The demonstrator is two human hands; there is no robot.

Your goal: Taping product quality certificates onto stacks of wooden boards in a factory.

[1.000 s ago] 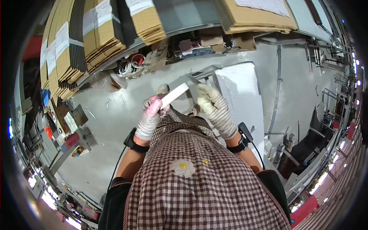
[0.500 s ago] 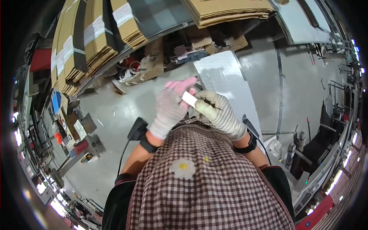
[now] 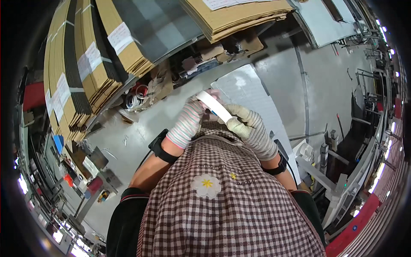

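Between my two gloved hands, in front of the apron's top edge, a white, slightly curved strip [image 3: 216, 108] is stretched slantwise. A small blue patch shows along its lower side; whether it is a loose band or the rim of a roll I cannot tell. My left hand [image 3: 192, 118], in a striped glove with pink fingers, is closed at the strip's upper left end, and the strip partly covers its fingertips. At the lower right end my right hand [image 3: 246, 122], in a striped, cream-fingered glove, pinches the strip between thumb and bent fingers.
Beyond my hands a white flat board [image 3: 257, 94] lies low down. Stacks of brown cardboard [image 3: 96, 64] and a flat cardboard pile [image 3: 239, 19] rest on a grey table [image 3: 158, 25]. Beneath it sit scraps and a red-and-white round item [image 3: 140, 91]. Metal frames [image 3: 338, 180] stand at right.
More of the white strip now shows between my hands, reaching farther up and left. My left hand has turned a little. The whole view has shifted and tilted slightly.
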